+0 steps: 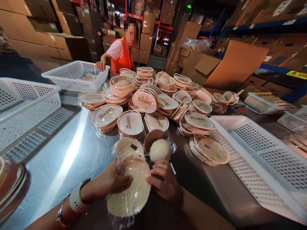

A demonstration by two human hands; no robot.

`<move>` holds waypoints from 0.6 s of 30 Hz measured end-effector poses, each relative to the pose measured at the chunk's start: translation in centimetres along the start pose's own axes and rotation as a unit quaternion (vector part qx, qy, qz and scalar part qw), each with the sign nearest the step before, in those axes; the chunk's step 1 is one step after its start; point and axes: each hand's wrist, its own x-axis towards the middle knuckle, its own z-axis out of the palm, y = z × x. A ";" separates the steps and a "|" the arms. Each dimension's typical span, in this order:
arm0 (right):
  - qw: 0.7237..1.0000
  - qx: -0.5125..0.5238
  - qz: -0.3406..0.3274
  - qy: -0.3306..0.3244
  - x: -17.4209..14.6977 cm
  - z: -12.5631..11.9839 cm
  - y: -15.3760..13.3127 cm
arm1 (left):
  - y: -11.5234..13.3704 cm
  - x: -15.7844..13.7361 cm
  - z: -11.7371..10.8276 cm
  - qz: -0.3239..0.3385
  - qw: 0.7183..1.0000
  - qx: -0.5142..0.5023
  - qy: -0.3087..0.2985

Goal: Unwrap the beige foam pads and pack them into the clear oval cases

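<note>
My left hand (112, 180) is closed around a beige bra cup (134, 198) in clear plastic film, with the thumb lying across its face. At the cup's right edge my right hand (166, 183) pinches the film between thumb and fingers. Just beyond my fingers lie a rounded beige cup (161, 150), a brown cup (151, 139) and a wrapped beige cup with a small black label (127, 147). Farther back, oval clear-lidded cases (130, 123) printed "beauty" are heaped on the metal table (64, 159).
White perforated baskets stand left (28, 102), far left (74, 76) and right (263, 153). Stacked cases (208, 150) sit near the right basket. Across the table, a person in an orange vest (122, 57) has a hand on the far basket. Cardboard boxes (55, 48) fill the background.
</note>
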 end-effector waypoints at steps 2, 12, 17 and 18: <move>1.000 -0.005 0.003 0.000 -0.1 -0.1 0.0 | 0.0 0.1 0.0 -0.003 1.000 -0.005 -0.001; 0.997 0.035 -0.073 -0.002 0.4 -0.1 -0.2 | 0.1 0.5 0.2 -0.013 0.997 0.021 0.072; 0.993 0.017 -0.114 -0.039 0.3 -0.4 0.2 | 0.0 0.0 -0.2 0.038 0.995 0.057 0.066; 0.996 0.017 -0.090 -0.021 0.0 -0.6 0.4 | -0.1 -0.1 -0.6 0.068 0.989 0.090 0.100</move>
